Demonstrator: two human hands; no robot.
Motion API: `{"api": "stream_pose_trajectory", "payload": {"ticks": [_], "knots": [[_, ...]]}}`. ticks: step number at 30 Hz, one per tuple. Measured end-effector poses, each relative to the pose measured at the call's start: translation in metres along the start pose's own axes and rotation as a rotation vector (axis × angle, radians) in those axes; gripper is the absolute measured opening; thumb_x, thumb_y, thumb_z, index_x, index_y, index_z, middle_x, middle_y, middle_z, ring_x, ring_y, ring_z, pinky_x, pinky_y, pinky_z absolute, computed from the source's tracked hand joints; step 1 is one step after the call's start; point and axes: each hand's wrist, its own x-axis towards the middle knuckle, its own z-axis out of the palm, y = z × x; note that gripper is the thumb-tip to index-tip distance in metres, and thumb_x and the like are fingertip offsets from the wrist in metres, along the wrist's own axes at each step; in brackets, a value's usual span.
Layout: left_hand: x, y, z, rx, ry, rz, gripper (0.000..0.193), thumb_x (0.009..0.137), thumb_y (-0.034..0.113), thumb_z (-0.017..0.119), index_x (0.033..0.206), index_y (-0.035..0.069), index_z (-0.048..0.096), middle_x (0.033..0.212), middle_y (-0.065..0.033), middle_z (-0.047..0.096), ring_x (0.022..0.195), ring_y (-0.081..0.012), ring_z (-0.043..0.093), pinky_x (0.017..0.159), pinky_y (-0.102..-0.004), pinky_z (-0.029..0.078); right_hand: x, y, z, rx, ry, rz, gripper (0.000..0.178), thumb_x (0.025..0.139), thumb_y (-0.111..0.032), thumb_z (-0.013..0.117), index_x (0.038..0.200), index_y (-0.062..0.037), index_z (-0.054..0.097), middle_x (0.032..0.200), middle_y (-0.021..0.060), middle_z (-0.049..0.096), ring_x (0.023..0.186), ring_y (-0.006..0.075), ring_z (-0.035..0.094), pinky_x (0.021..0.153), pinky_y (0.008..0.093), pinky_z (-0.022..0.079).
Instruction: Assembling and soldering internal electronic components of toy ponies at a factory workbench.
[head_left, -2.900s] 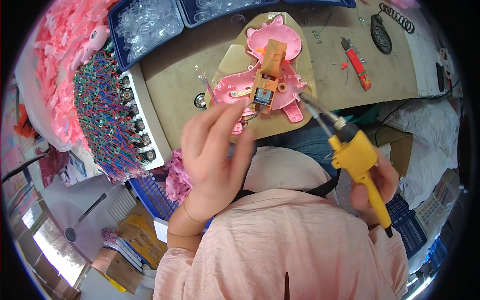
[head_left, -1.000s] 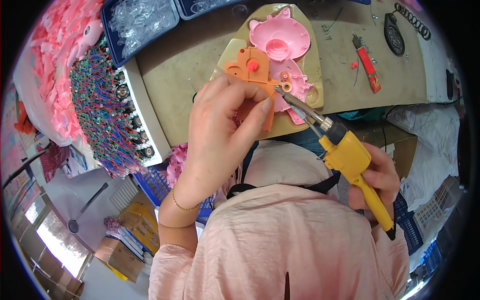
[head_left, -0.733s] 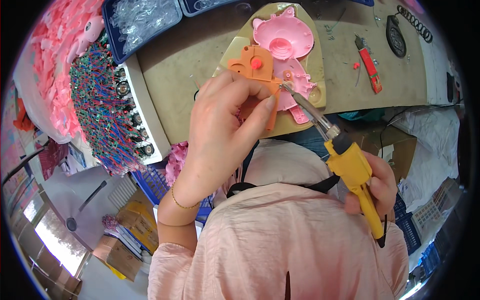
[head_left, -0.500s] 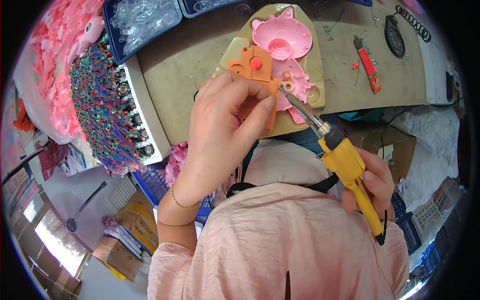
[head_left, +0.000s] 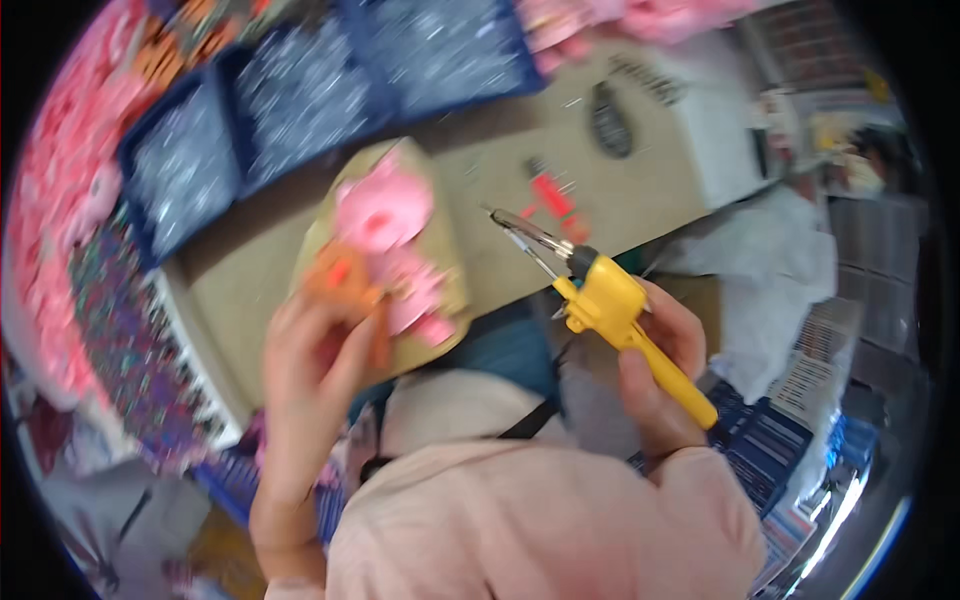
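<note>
My left hand point(head_left: 312, 350) is closed on an orange plastic housing point(head_left: 340, 272) with a red knob, blurred by motion. The housing lies over a tan board point(head_left: 450, 235), partly hidden by my fingers. On that board rest a pink animal-shaped shell half point(head_left: 398, 210) with a round snout and, nearer me, a second pink shell piece point(head_left: 420, 285). My right hand point(head_left: 665, 350) grips a yellow soldering iron point(head_left: 612, 298) by its handle. Its metal tip points up and left over the table, apart from the orange housing and the pink pieces.
Blue trays point(head_left: 460, 108) of clear plastic parts line the back. A red-handled cutter point(head_left: 548, 192) and a black oval object point(head_left: 610, 125) with a coiled cord lie to the right. At left are bundled coloured wires point(head_left: 120, 330) and a heap of pink parts point(head_left: 60, 210).
The view has swung, so the table appears shifted left and lower, with more trays showing. The soldering iron's tip has come away from the orange housing; my left hand stays on the housing.
</note>
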Motion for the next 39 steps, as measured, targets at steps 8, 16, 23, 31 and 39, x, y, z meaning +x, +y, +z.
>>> {"api": "stream_pose_trajectory", "payload": {"ticks": [8, 16, 23, 31, 39], "knots": [[-0.013, -0.001, -0.006, 0.036, 0.025, -0.044, 0.006, 0.075, 0.006, 0.063, 0.074, 0.002, 0.059, 0.073, -0.0084, 0.052, 0.070, -0.0233, 0.051, 0.066, -0.0321, 0.040, 0.099, -0.022, -0.093, -0.444, 0.387, 0.005, 0.038, 0.083, -0.009, 0.057, 0.118, 0.0032, 0.050, 0.111, 0.0151, 0.058, 0.097, 0.0211, 0.058, 0.079, 0.0315, 0.048], [-0.012, -0.012, -0.025, 0.101, 0.248, 0.121, 0.017, 0.079, 0.008, 0.062, 0.095, 0.003, 0.061, 0.094, -0.0116, 0.059, 0.085, -0.0258, 0.057, 0.076, -0.0329, 0.043, 0.096, 0.070, -0.099, -0.337, 0.440, 0.303, 0.044, 0.087, -0.013, 0.059, 0.125, -0.0009, 0.041, 0.113, 0.0091, 0.054, 0.093, 0.0135, 0.056, 0.079, 0.0258, 0.045], [-0.034, -0.035, -0.042, 0.096, 0.197, 0.018, 0.012, 0.080, 0.005, 0.062, 0.091, 0.001, 0.063, 0.086, -0.0105, 0.064, 0.078, -0.0228, 0.062, 0.070, -0.0295, 0.047, 0.080, 0.008, 0.037, -0.459, -0.456, 0.061, 0.013, 0.081, -0.003, 0.059, 0.093, 0.0010, 0.061, 0.092, 0.0086, 0.058, 0.088, 0.0143, 0.055, 0.081, 0.0279, 0.043], [-0.027, -0.032, -0.055, 0.217, 0.212, 0.063, 0.014, 0.080, 0.006, 0.063, 0.093, 0.000, 0.064, 0.085, -0.0086, 0.065, 0.079, -0.0162, 0.061, 0.073, -0.0273, 0.046, 0.157, 0.005, 0.140, -0.529, -1.076, -0.444, 0.014, 0.074, -0.005, 0.064, 0.086, -0.0008, 0.060, 0.104, 0.0098, 0.059, 0.095, 0.0266, 0.057, 0.083, 0.0343, 0.045], [0.019, -0.030, -0.051, 0.052, -0.191, 0.423, 0.023, 0.076, 0.015, 0.067, 0.095, 0.003, 0.063, 0.076, -0.0072, 0.058, 0.072, -0.0232, 0.054, 0.068, -0.0321, 0.042, 0.121, -0.021, 0.104, -0.327, -0.498, -0.111, 0.008, 0.074, 0.002, 0.065, 0.080, 0.0024, 0.060, 0.096, 0.0086, 0.059, 0.071, 0.0099, 0.055, 0.065, 0.0236, 0.045]]}}
